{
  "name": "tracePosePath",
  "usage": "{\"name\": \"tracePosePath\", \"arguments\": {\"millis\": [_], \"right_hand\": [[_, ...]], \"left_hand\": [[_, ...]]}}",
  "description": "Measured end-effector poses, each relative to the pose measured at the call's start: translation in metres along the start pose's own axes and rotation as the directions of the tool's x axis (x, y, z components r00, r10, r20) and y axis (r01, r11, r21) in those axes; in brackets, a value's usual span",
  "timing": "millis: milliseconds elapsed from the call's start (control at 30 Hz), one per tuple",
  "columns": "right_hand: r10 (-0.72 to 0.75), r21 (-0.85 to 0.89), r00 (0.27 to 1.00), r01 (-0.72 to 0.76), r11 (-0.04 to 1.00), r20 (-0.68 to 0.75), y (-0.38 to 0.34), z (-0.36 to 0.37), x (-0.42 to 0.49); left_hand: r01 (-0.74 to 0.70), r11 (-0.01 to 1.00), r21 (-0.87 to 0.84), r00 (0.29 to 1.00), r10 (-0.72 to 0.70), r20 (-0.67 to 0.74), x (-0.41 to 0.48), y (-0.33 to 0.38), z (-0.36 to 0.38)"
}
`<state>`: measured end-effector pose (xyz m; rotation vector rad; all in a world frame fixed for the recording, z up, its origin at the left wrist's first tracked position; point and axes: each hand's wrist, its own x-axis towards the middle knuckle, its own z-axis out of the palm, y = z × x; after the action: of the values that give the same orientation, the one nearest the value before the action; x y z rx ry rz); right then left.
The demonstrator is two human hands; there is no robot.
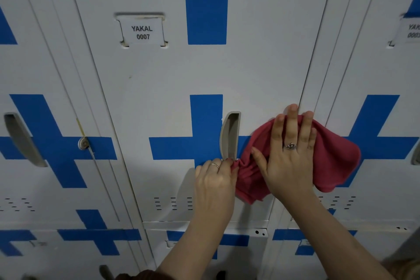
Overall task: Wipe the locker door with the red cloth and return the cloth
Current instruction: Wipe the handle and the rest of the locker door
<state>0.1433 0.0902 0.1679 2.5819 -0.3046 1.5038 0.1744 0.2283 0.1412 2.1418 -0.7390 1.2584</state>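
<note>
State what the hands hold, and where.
The left hand pinches the red cloth by its bunched end; the right hand only presses flat on its middle.

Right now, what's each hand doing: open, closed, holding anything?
Left hand: pinches an edge of the red cloth.
Right hand: open, fingers straight, pressing the cloth flat against the locker door.

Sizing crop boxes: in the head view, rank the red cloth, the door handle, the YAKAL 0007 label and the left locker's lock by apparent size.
Largest: cloth.
Next: label and handle, too alike to rank.
Smallest: lock.
</note>
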Motion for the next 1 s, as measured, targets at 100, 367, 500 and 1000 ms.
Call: {"name": "tracePosePath", "arguments": {"millis": [100,367,500,1000], "right_hand": [[0.004,0.0,1.0,-0.004,1.0,0.01,0.0,-0.001,0.0],[-0.006,-0.007,1.0,0.006,1.0,0.002,0.001,0.001,0.0],[-0.002,-0.006,1.0,0.002,1.0,-0.014,0.0,0.001,0.0],[-0.02,-0.026,0.999,0.019,0.999,-0.025,0.002,0.001,-0.001]], "left_hand": [[-0.039,0.998,-0.05,0.999,0.038,-0.013,-0.006,-0.001,-0.002],[-0.092,0.994,-0.05,0.994,0.09,-0.057,0.001,-0.015,-0.002],[-0.119,0.976,0.182,0.988,0.099,0.116,0.008,-0.004,0.001],[-0.248,0.966,0.073,0.968,0.245,0.045,0.018,-0.019,-0.005]]}}
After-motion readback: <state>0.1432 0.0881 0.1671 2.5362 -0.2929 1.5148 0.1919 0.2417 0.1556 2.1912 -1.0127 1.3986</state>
